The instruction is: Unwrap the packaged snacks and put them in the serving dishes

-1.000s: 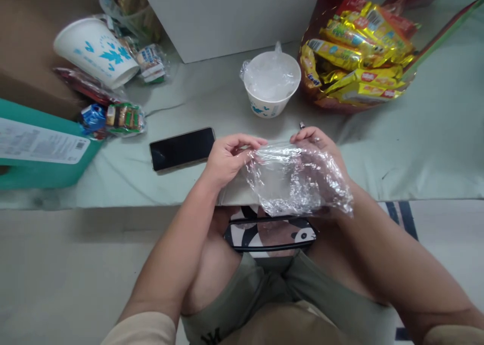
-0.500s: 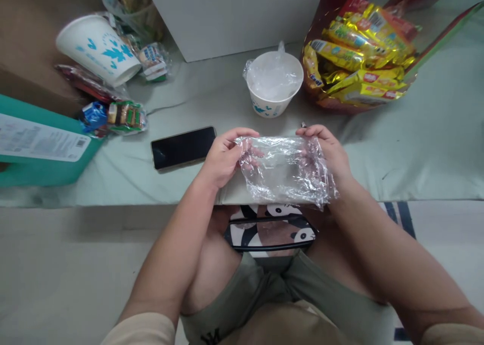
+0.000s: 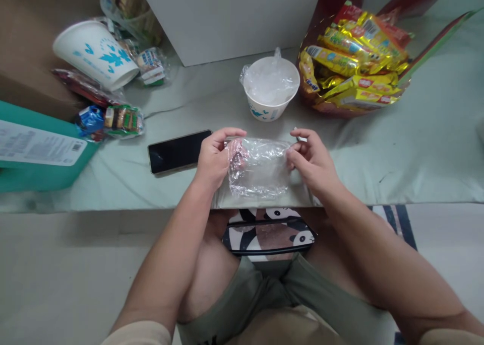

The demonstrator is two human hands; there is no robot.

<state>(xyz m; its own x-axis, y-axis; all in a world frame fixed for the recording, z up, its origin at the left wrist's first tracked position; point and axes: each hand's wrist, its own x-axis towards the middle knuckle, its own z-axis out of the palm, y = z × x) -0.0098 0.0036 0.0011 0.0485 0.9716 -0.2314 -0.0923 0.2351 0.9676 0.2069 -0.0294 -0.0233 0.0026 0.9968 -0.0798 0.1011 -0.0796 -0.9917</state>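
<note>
Between my hands, near the front edge of the cloth-covered table, a crinkled piece of clear plastic film (image 3: 260, 171) is held up. My left hand (image 3: 212, 157) grips its left side, with fingers showing through the plastic. At its right edge, my right hand (image 3: 313, 162) pinches the film between thumb and fingers. A small thin object by the right index fingertip is too small to name. Just beyond stands a white paper cup (image 3: 266, 109) with blue leaf prints, filled with crumpled clear plastic. Beside my left hand lies a black phone (image 3: 174, 153).
Yellow-wrapped snacks (image 3: 340, 63) fill a round basket (image 3: 350, 112) at back right. A second paper cup (image 3: 96, 53) lies tilted at left, near wrapped snacks (image 3: 124, 121) and a teal box (image 3: 41, 171). A white box (image 3: 234, 17) stands behind. Below the table edge is a panda-print bag (image 3: 270, 234).
My right hand has moved left along the film and now pinches its edge, with the fingers no longer behind it. The film looks narrower and has shifted slightly left with my left hand.
</note>
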